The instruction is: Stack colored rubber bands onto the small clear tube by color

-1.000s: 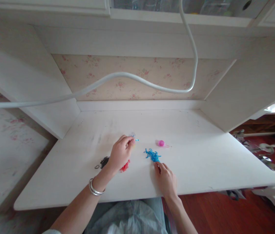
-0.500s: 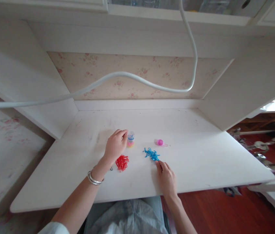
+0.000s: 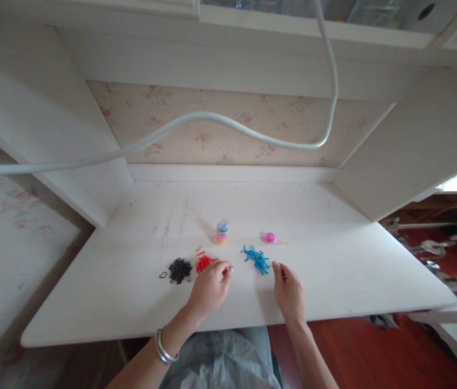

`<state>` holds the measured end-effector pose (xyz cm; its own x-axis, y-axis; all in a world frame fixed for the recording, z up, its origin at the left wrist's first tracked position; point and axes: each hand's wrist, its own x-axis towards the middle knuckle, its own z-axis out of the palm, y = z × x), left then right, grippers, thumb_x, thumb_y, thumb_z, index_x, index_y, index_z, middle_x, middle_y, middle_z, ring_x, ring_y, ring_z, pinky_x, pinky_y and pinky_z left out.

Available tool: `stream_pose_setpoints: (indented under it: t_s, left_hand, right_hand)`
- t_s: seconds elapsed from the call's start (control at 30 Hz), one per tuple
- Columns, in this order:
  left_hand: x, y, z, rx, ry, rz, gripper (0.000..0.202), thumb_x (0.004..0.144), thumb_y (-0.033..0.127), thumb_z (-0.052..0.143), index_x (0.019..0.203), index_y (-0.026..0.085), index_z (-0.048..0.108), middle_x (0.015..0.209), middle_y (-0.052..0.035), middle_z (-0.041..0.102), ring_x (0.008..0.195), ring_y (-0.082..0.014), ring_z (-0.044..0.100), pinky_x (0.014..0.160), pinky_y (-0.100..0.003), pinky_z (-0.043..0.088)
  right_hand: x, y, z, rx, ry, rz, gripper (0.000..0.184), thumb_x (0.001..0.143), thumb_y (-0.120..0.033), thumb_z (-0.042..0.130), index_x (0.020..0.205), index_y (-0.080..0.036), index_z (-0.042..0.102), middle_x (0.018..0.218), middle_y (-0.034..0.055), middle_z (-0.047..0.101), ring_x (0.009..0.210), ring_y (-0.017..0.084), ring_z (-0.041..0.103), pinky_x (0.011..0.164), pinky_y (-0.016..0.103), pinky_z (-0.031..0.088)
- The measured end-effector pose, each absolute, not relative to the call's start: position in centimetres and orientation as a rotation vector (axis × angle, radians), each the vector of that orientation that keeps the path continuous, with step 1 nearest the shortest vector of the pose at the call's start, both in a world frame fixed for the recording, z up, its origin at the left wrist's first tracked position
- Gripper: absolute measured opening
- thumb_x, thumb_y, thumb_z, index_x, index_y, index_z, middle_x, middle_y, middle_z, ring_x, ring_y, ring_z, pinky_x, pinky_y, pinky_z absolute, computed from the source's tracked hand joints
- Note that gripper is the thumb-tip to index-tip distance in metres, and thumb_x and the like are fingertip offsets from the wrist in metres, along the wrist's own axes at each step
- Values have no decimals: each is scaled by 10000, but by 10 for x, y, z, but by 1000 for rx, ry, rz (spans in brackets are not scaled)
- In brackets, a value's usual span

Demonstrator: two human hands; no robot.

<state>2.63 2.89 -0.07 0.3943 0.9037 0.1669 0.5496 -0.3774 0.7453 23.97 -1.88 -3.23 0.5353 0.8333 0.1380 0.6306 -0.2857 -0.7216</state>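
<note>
Three small piles of rubber bands lie on the white desk: black bands [image 3: 180, 270], red bands [image 3: 203, 263] and blue bands [image 3: 256, 260]. My left hand [image 3: 211, 286], a silver bangle on its wrist, is closed just right of the red pile and partly covers it. Whatever its fingertips hold is too small to make out. Beside the right edge of the blue pile, my right hand [image 3: 289, 289] pinches thumb and finger together, and what lies between them cannot be made out. Behind the piles stands a small clear container [image 3: 222, 230] with pink and yellow at its base.
A pink round object [image 3: 270, 237] with a thin tail lies right of the container. Two loose red bands [image 3: 199, 251] sit above the red pile. A white cable [image 3: 207, 116] hangs across the view. White side panels border the desk [image 3: 333, 259].
My left hand has come away from the container, moving down and right beside the red pile, uncovering the black bands. My right hand has shifted slightly right from the blue pile. The view has moved slightly.
</note>
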Motion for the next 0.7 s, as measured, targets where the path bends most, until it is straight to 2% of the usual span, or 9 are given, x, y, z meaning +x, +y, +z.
stream_pose_setpoints:
  t_s: [0.2,0.47,0.7]
  left_hand:
    - [26,14,-24,1995,1218,697,223,902,244,418,934,199,634,912,-34,667,821,-149,604,754,-263,458]
    - [19,7,-29,2006,1189,730,232,914,256,410,950,201,632,904,-27,664,776,-135,590,709,-240,439]
    - [13,4,-29,1956,1187,801,245,929,266,392,970,200,623,898,-27,665,765,-127,590,703,-231,442]
  right_hand:
    - [238,-8,-7,-1969,-1143,372,542,870,-613,394,860,-157,687,679,43,654,629,170,557,588,245,376]
    - [194,44,43,-1702,-1229,436,466,864,-555,459,828,-154,693,588,-12,564,553,118,475,517,208,333]
    - [159,91,60,-1578,-1436,313,447,888,-507,424,858,-165,710,779,52,677,679,154,563,635,235,394]
